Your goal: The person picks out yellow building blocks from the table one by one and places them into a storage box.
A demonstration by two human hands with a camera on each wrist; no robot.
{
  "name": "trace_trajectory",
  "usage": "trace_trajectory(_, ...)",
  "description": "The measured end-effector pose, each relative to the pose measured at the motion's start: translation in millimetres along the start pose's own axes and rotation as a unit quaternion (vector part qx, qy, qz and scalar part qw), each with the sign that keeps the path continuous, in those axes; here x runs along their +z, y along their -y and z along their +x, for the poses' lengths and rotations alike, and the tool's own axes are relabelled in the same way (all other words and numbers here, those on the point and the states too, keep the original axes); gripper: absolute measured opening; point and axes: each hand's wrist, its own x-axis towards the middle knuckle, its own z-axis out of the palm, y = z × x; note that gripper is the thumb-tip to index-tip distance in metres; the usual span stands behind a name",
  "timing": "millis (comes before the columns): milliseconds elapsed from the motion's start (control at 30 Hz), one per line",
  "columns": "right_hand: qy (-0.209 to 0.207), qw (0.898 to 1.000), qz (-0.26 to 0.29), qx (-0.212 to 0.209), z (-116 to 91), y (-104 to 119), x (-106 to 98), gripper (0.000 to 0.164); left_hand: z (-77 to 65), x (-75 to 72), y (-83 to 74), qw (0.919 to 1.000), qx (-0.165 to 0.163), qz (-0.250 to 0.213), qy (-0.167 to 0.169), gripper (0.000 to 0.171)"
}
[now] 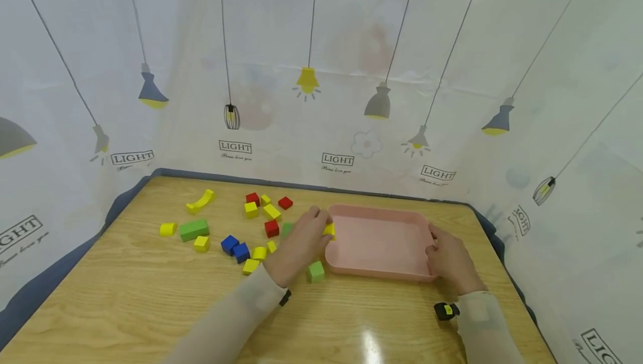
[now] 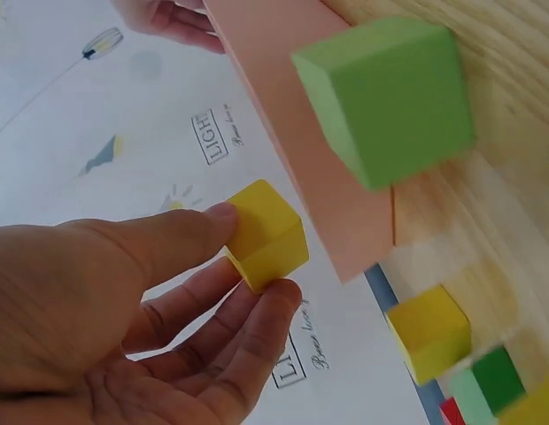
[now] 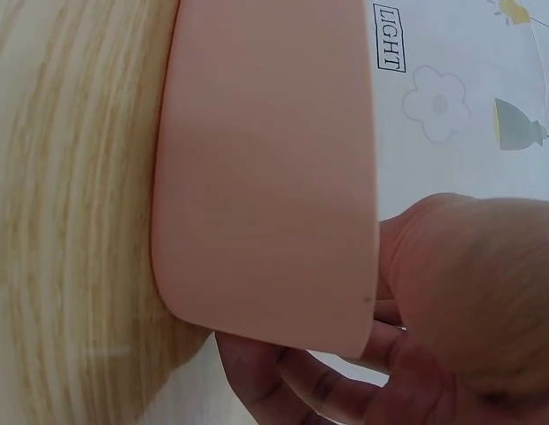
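My left hand (image 1: 303, 245) pinches a small yellow block (image 2: 267, 235) between thumb and fingertips. In the head view the block overlaps the left rim of a shallow pink tray (image 1: 379, 238). On the tray's right side, my right hand (image 1: 451, 259) grips the end wall, with the thumb at the rim and fingers curled along the outside (image 3: 469, 301). A light green cube (image 1: 316, 271) lies on the table near the tray's front left corner. Part of another green block (image 1: 287, 230) shows behind my left hand.
Several loose blocks lie left of the tray: blue cubes (image 1: 230, 245), a long green block (image 1: 193, 230), red blocks (image 1: 272, 228), yellow pieces (image 1: 201, 244) and a yellow arch (image 1: 201, 202). The wooden table (image 1: 150, 308) meets a printed curtain (image 1: 281, 157) at its back edge.
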Motion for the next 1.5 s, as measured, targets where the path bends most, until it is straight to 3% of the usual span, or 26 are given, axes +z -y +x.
trace_trajectory(233,-0.015,1.000,-0.004,-0.017,-1.9,1.8,-0.5,0.063,4.1,14.2,-25.1,0.9985,0.052,0.017,0.007,0.035)
trace_trajectory(500,-0.017,1.000,-0.009,-0.010,-3.4,3.2,-0.4,0.063,11.7,44.6,-61.0,0.9958,0.080,0.033,0.028,0.030)
trace_trajectory(667,-0.018,1.000,-0.020,-0.001,-3.9,4.0,-1.1,0.062,16.5,63.0,-85.1,0.9928,0.105,0.051,0.028,0.027)
trace_trajectory(867,-0.017,1.000,-0.026,-0.002,-4.1,5.8,-1.7,0.062,18.4,77.2,-97.5,0.9866,0.138,0.087,0.009,0.026)
trace_trajectory(1000,-0.011,1.000,-0.021,0.004,-5.3,6.3,-3.0,0.062,15.6,73.9,-99.1,0.9891,0.120,0.084,0.009,0.023)
trace_trajectory(1167,-0.013,1.000,-0.021,0.008,-5.3,9.1,-1.6,0.062,8.0,60.5,-89.0,0.9933,0.102,0.055,0.000,0.028)
trace_trajectory(1333,-0.015,1.000,-0.025,0.011,-4.8,8.5,-1.8,0.062,4.8,49.4,-67.8,0.9926,0.108,0.044,-0.035,0.030)
trace_trajectory(1500,-0.003,1.000,-0.022,0.019,-5.0,8.5,-1.4,0.063,2.1,33.4,-43.4,0.9947,0.086,0.021,-0.053,0.031)
